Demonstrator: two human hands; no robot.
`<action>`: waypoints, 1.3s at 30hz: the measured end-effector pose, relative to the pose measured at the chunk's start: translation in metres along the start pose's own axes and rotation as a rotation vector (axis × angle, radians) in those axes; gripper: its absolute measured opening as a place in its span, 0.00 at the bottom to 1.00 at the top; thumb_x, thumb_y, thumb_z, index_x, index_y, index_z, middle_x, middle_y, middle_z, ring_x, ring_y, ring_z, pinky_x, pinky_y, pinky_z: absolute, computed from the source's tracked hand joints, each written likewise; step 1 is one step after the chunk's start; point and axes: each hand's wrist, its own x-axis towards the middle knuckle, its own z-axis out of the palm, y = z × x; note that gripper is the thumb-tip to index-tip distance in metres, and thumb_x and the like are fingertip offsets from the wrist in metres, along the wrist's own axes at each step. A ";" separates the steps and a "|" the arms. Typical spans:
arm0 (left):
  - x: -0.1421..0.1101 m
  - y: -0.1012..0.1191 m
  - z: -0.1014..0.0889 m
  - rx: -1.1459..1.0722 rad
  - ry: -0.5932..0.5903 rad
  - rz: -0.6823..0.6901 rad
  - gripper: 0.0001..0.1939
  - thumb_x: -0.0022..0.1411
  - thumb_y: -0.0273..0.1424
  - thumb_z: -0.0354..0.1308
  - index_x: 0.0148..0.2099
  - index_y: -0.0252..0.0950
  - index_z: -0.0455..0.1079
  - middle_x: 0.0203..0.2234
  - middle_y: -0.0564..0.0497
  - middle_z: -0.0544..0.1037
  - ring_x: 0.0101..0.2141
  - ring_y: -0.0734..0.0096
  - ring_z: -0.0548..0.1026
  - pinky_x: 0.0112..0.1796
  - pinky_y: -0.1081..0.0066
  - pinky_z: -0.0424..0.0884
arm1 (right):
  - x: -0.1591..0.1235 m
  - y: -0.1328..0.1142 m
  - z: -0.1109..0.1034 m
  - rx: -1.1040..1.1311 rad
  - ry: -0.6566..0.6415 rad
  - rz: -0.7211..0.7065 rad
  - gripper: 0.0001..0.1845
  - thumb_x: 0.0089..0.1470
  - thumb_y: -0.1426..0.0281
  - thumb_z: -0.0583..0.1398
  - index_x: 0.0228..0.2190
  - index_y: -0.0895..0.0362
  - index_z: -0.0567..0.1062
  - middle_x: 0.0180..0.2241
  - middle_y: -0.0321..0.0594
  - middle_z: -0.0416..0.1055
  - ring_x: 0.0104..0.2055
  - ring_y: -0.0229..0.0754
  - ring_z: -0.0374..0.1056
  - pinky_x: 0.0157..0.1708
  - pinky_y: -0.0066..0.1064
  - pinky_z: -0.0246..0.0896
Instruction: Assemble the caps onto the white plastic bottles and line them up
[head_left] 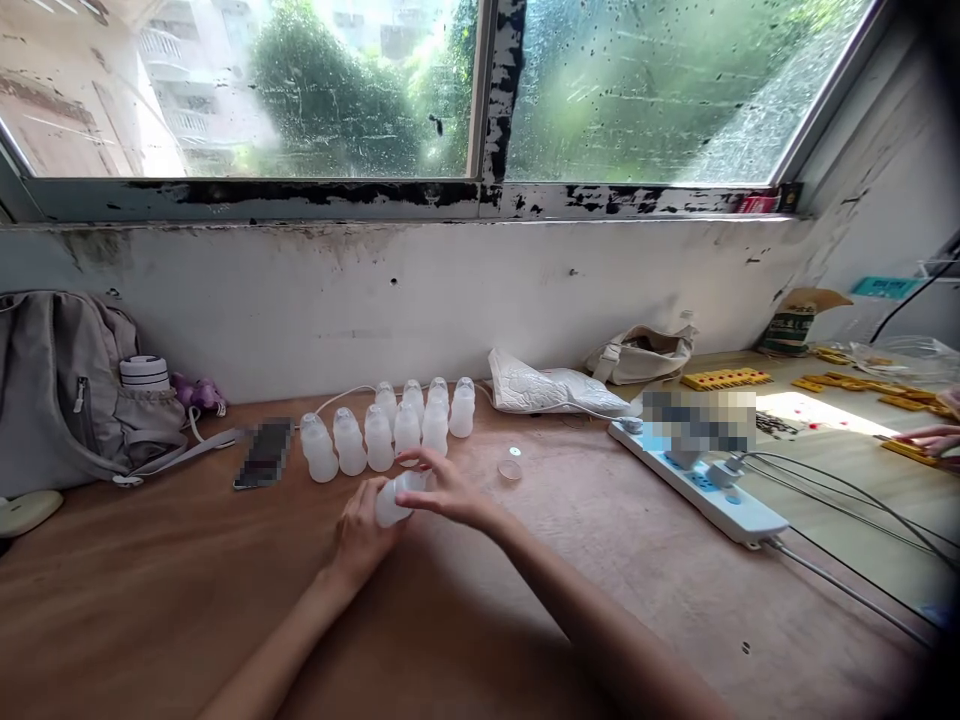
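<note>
Near the middle of the table, my left hand (361, 527) is wrapped round a translucent white baby bottle (393, 503), which lies tilted. My right hand (442, 492) closes over the bottle's upper end, thumb on its near side and fingers across the top; what part lies under the fingers is partly hidden. Just beyond my hands, several similar bottles (349, 442) with clear domed caps stand upright in rows. To the right of them, a small white disc (514, 452) and a clear round ring or cap (510, 470) lie flat on the brown table (600, 600).
A phone (264, 455) and a grey backpack (60, 390) are on the left. A white padded packet (551, 385) and a beige bag (645, 355) lie along the wall. A power strip (705, 490) with cables is at right. Another person's hand (934, 438) is near yellow parts (726, 379).
</note>
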 end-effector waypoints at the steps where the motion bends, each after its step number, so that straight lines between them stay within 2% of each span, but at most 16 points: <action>1: 0.001 -0.004 -0.001 0.018 0.021 0.007 0.22 0.50 0.39 0.56 0.45 0.38 0.56 0.39 0.45 0.70 0.39 0.57 0.71 0.35 0.64 0.67 | 0.003 0.001 -0.013 -0.047 -0.050 0.005 0.20 0.41 0.64 0.63 0.40 0.51 0.71 0.42 0.37 0.67 0.45 0.44 0.61 0.44 0.34 0.56; 4: 0.001 -0.012 -0.004 0.052 0.027 0.014 0.24 0.50 0.45 0.56 0.46 0.39 0.55 0.38 0.47 0.71 0.37 0.59 0.72 0.31 0.66 0.67 | 0.007 0.010 -0.058 -0.256 -0.041 0.149 0.15 0.44 0.64 0.61 0.38 0.50 0.72 0.40 0.38 0.68 0.43 0.45 0.62 0.41 0.36 0.57; 7: 0.000 -0.012 -0.005 0.070 -0.002 0.088 0.22 0.50 0.46 0.55 0.43 0.39 0.57 0.36 0.49 0.72 0.36 0.61 0.73 0.32 0.67 0.68 | 0.001 0.024 -0.102 -0.657 0.067 0.448 0.17 0.40 0.73 0.62 0.37 0.52 0.73 0.42 0.43 0.66 0.47 0.49 0.59 0.42 0.36 0.55; 9: -0.001 -0.011 -0.005 0.077 -0.011 0.140 0.23 0.50 0.47 0.55 0.43 0.38 0.58 0.36 0.49 0.72 0.36 0.61 0.72 0.32 0.68 0.68 | -0.005 0.033 -0.122 -0.706 0.084 0.531 0.20 0.38 0.78 0.61 0.37 0.56 0.74 0.43 0.48 0.65 0.47 0.52 0.59 0.40 0.37 0.56; 12: 0.000 -0.010 -0.007 0.087 -0.025 0.188 0.24 0.48 0.48 0.56 0.43 0.39 0.61 0.35 0.49 0.73 0.36 0.62 0.73 0.32 0.69 0.68 | -0.010 0.044 -0.135 -0.681 0.022 0.595 0.22 0.35 0.82 0.60 0.37 0.56 0.74 0.38 0.47 0.69 0.39 0.47 0.65 0.32 0.31 0.59; 16: 0.000 -0.009 -0.008 0.092 -0.029 0.216 0.24 0.49 0.49 0.55 0.44 0.40 0.62 0.35 0.50 0.74 0.36 0.62 0.73 0.33 0.68 0.69 | -0.008 0.050 -0.131 -0.634 -0.045 0.657 0.18 0.35 0.82 0.61 0.33 0.59 0.75 0.34 0.45 0.70 0.34 0.43 0.67 0.27 0.26 0.59; 19: 0.001 -0.009 -0.009 0.102 -0.002 0.241 0.25 0.50 0.49 0.54 0.46 0.40 0.63 0.36 0.49 0.74 0.37 0.62 0.72 0.35 0.68 0.69 | -0.005 0.045 -0.126 -0.557 -0.084 0.675 0.11 0.42 0.74 0.61 0.33 0.61 0.73 0.33 0.45 0.70 0.30 0.40 0.68 0.24 0.26 0.61; 22: 0.001 -0.010 -0.007 0.119 0.029 0.254 0.25 0.50 0.49 0.54 0.46 0.40 0.64 0.35 0.49 0.74 0.36 0.62 0.73 0.36 0.67 0.69 | -0.002 0.032 -0.118 -0.274 -0.118 0.593 0.14 0.48 0.64 0.58 0.35 0.60 0.72 0.31 0.43 0.71 0.29 0.38 0.69 0.28 0.27 0.65; 25: 0.000 -0.011 -0.005 0.136 0.047 0.231 0.25 0.50 0.49 0.54 0.46 0.39 0.65 0.35 0.48 0.74 0.36 0.62 0.73 0.35 0.67 0.69 | 0.001 0.019 -0.103 0.078 -0.162 0.469 0.18 0.45 0.60 0.60 0.35 0.60 0.72 0.30 0.42 0.72 0.32 0.39 0.69 0.34 0.31 0.66; 27: 0.000 -0.011 -0.005 0.148 0.055 0.213 0.25 0.50 0.48 0.54 0.46 0.39 0.65 0.35 0.48 0.74 0.36 0.63 0.72 0.35 0.68 0.69 | 0.003 0.012 -0.089 0.176 -0.218 0.439 0.18 0.43 0.61 0.62 0.35 0.60 0.72 0.30 0.42 0.72 0.33 0.39 0.69 0.36 0.33 0.66; 30: -0.001 -0.011 -0.006 0.162 0.065 0.205 0.25 0.49 0.48 0.55 0.45 0.38 0.65 0.35 0.49 0.74 0.36 0.63 0.73 0.35 0.68 0.69 | 0.005 0.006 -0.069 0.216 -0.271 0.457 0.18 0.41 0.62 0.64 0.33 0.61 0.72 0.28 0.40 0.72 0.31 0.39 0.69 0.34 0.33 0.67; 33: -0.001 -0.012 -0.006 0.159 0.075 0.217 0.24 0.49 0.47 0.56 0.45 0.38 0.65 0.34 0.48 0.74 0.35 0.62 0.72 0.35 0.68 0.69 | 0.005 0.006 -0.055 0.224 -0.267 0.488 0.18 0.39 0.62 0.65 0.31 0.62 0.72 0.26 0.40 0.71 0.29 0.38 0.69 0.32 0.32 0.68; 39: -0.001 -0.016 -0.002 0.152 0.080 0.257 0.24 0.50 0.46 0.56 0.45 0.37 0.64 0.34 0.47 0.74 0.35 0.62 0.72 0.35 0.67 0.69 | 0.006 0.018 -0.050 0.234 -0.246 0.505 0.18 0.40 0.61 0.64 0.30 0.61 0.71 0.26 0.40 0.71 0.28 0.38 0.70 0.31 0.31 0.68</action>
